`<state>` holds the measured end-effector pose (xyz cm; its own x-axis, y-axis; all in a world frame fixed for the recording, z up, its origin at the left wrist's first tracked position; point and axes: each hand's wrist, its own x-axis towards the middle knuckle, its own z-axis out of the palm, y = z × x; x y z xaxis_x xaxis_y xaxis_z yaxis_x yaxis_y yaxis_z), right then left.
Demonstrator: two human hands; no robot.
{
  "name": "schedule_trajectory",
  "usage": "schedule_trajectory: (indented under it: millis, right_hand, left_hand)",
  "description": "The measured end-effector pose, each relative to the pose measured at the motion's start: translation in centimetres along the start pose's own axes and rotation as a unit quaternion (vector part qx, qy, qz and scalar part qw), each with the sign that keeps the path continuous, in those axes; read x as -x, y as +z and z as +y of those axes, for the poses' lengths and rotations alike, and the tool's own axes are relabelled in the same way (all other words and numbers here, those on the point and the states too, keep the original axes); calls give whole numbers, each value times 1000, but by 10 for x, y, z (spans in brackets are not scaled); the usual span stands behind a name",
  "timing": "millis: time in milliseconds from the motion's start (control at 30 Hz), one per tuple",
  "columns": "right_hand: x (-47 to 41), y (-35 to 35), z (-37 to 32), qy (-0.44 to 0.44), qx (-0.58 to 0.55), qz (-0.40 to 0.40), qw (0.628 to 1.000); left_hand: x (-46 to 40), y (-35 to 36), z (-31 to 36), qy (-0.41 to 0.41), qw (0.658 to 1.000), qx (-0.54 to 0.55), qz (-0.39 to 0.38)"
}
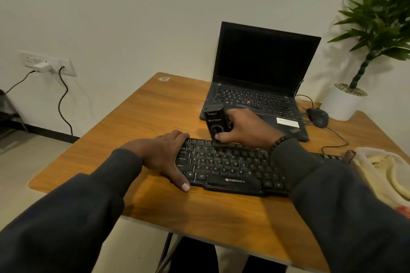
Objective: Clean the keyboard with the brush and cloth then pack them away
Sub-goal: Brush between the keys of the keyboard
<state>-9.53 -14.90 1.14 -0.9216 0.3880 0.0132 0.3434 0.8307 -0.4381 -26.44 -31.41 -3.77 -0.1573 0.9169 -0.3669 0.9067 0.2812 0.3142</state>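
Note:
A black Zebronics keyboard [228,167] lies across the near middle of the wooden table [142,117]. My right hand [246,127] grips a black block-shaped brush [216,123] held upright, its lower end down on the keyboard's top row of keys. My left hand [165,155] lies around the keyboard's left end, fingers over the far corner and thumb along the near edge. A pale yellow cloth [392,175] lies in a clear plastic container [366,153] at the table's right edge.
An open black laptop [257,86] with a dark screen stands behind the keyboard. A black wired mouse [318,117] sits to its right, cable trailing toward the keyboard. A potted plant [346,99] stands at the far right corner. Wall sockets [44,63] with cables are at left.

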Motion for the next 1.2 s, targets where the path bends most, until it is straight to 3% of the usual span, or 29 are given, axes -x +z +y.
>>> schedule_trajectory:
  millis: [100, 300, 533, 833, 1200]
  right_hand:
    - [-2, 17, -7, -6, -48, -7, 999]
    - [8, -6, 4, 17, 37, -46, 998]
    - [-7, 31, -21, -10, -106, 23, 994]
    - [-11, 6, -4, -17, 52, -34, 998]
    - [-34, 58, -38, -61, -147, -6, 987]
  left_hand:
    - [3, 4, -1, -1, 1000, 2, 8]
    - [4, 5, -2, -1, 1000, 22, 20]
    - [13, 9, -12, 12, 981, 191, -15]
    - [10, 15, -21, 20, 978, 207, 3]
    - [11, 26, -21, 22, 961, 268, 62]
